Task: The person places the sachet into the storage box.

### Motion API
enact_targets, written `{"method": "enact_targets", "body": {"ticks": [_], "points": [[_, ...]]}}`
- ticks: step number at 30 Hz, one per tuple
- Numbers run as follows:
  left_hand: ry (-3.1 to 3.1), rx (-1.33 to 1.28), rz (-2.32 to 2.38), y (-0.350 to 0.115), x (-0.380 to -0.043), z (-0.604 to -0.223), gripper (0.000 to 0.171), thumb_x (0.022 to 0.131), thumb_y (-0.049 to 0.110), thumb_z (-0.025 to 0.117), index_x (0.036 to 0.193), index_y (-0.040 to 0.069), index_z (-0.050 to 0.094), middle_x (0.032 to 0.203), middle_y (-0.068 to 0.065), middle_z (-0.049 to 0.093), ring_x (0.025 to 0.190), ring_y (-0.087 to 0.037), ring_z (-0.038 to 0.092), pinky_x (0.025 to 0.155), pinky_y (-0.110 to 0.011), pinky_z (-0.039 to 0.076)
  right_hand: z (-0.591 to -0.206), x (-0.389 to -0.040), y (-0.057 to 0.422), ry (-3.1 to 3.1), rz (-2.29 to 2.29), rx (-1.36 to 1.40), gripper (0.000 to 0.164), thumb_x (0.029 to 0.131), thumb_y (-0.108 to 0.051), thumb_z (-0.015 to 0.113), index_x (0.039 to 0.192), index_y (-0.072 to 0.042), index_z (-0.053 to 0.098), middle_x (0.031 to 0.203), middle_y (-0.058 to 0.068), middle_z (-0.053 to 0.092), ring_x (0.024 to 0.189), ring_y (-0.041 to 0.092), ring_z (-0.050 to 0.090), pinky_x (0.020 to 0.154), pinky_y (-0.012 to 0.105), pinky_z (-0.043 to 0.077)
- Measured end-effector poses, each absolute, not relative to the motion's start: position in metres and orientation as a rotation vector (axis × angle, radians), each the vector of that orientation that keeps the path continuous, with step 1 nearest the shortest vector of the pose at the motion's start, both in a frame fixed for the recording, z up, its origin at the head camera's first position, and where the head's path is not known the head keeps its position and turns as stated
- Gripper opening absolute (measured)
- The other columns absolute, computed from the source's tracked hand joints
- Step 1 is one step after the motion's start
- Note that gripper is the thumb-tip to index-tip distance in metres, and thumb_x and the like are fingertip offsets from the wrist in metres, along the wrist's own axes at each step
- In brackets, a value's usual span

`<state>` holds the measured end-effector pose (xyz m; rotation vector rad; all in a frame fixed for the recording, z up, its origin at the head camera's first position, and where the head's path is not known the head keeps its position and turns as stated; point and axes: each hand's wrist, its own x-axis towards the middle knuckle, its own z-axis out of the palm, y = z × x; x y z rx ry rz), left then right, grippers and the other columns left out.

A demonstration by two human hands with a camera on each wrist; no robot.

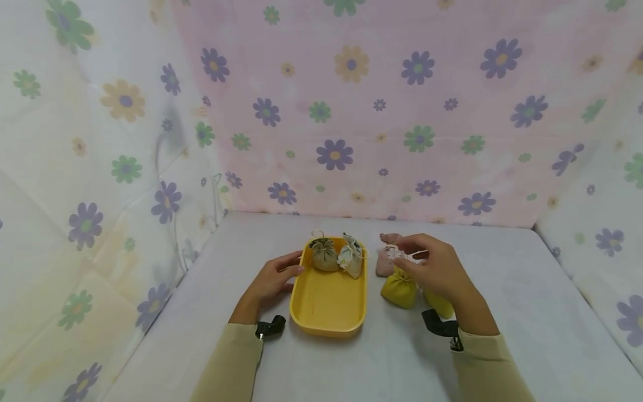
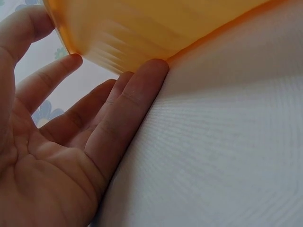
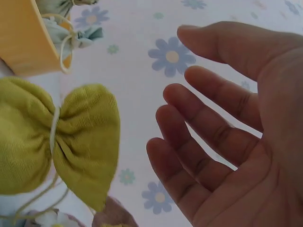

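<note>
My left hand [image 1: 271, 282] has its fingertips against the left side of a yellow tray [image 1: 329, 312]; the left wrist view shows them fairly straight along the tray wall [image 2: 189, 28]. Inside the tray's far end lie an olive drawstring pouch [image 1: 324, 255] and a pale floral drawstring pouch [image 1: 351, 258]. To the right of the tray, my right hand [image 1: 437, 265] hovers over several pouches, its fingers loosely bent and apart, with nothing between them in the right wrist view. Nearest it are a pink pouch [image 1: 384, 265] with white lace and a yellow-green pouch [image 1: 400, 289].
Another yellow-green pouch [image 1: 440, 304] lies partly hidden under my right hand. The table [image 1: 261, 368] has a white cover. Flower-printed cloth [image 1: 372, 123] hangs at the back and on both sides. Each wrist wears a black camera mount [image 1: 271, 326].
</note>
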<state>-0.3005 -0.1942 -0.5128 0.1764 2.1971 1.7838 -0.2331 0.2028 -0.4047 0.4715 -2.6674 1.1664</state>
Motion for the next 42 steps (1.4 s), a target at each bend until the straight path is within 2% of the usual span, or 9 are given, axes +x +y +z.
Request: {"method": "enact_targets", "body": {"ticks": [4, 8, 14, 21, 27, 35, 42], "points": [[2.219, 0.176, 1.769, -0.194, -0.300, -0.511, 0.048, 0.098, 0.037, 0.071, 0.145, 0.039, 0.058, 0.151, 0.002, 0.058, 0.129, -0.024, 0.064, 0.090, -0.040, 0.063, -0.403, -0.231, 0.214, -2.688, 1.188, 0.460, 0.038, 0.092, -0.038, 0.079, 0.124, -0.020, 0.069, 0.124, 0.004, 0.071, 0.110, 0.022, 0.068, 0.094, 0.049, 0.061], [2.217, 0.175, 1.775, -0.194, -0.299, -0.511, 0.048, 0.098, 0.036, 0.071, 0.145, 0.038, 0.059, 0.150, 0.001, 0.058, 0.128, -0.024, 0.064, 0.089, -0.040, 0.063, -0.405, -0.231, 0.222, -2.710, 1.175, 0.441, 0.039, 0.090, -0.042, 0.080, 0.121, -0.020, 0.070, 0.120, 0.001, 0.072, 0.110, 0.024, 0.068, 0.094, 0.048, 0.061], [2.218, 0.184, 1.778, -0.192, -0.298, -0.511, 0.048, 0.099, 0.034, 0.071, 0.146, 0.035, 0.059, 0.149, 0.000, 0.059, 0.128, -0.024, 0.064, 0.089, -0.040, 0.063, -0.411, -0.232, 0.230, -2.746, 1.170, 0.459, 0.031, 0.092, -0.034, 0.080, 0.119, -0.019, 0.071, 0.117, 0.004, 0.072, 0.106, 0.027, 0.069, 0.091, 0.050, 0.061], [2.230, 0.193, 1.778, -0.193, -0.296, -0.511, 0.048, 0.100, 0.033, 0.069, 0.146, 0.035, 0.059, 0.149, -0.001, 0.059, 0.127, -0.025, 0.065, 0.089, -0.040, 0.064, -0.415, -0.236, 0.230, -2.849, 1.166, 0.453, 0.037, 0.090, -0.036, 0.081, 0.121, -0.019, 0.072, 0.121, 0.007, 0.072, 0.103, 0.021, 0.069, 0.086, 0.040, 0.061], [2.230, 0.186, 1.765, -0.192, -0.297, -0.511, 0.048, 0.100, 0.035, 0.070, 0.146, 0.037, 0.058, 0.150, 0.000, 0.058, 0.127, -0.025, 0.065, 0.089, -0.039, 0.063, -0.418, -0.238, 0.231, -2.913, 1.139, 0.482, 0.039, 0.089, -0.034, 0.082, 0.122, -0.014, 0.072, 0.118, 0.004, 0.073, 0.103, 0.022, 0.069, 0.089, 0.043, 0.062], [2.204, 0.198, 1.787, -0.193, -0.298, -0.511, 0.050, 0.099, 0.033, 0.070, 0.147, 0.035, 0.057, 0.152, -0.001, 0.056, 0.128, -0.026, 0.064, 0.088, -0.040, 0.064, -0.422, -0.241, 0.233, -2.981, 1.078, 0.432, 0.041, 0.088, -0.032, 0.083, 0.123, -0.015, 0.072, 0.119, 0.003, 0.072, 0.102, 0.020, 0.069, 0.088, 0.043, 0.062], [2.156, 0.194, 1.834, -0.195, -0.298, -0.513, 0.052, 0.097, 0.035, 0.073, 0.147, 0.033, 0.058, 0.154, 0.003, 0.053, 0.132, -0.026, 0.062, 0.091, -0.041, 0.063, -0.422, -0.241, 0.231, -2.997, 1.018, 0.388, 0.029, 0.090, -0.030, 0.080, 0.116, -0.017, 0.075, 0.107, -0.001, 0.073, 0.095, 0.016, 0.066, 0.084, 0.040, 0.061]]}}
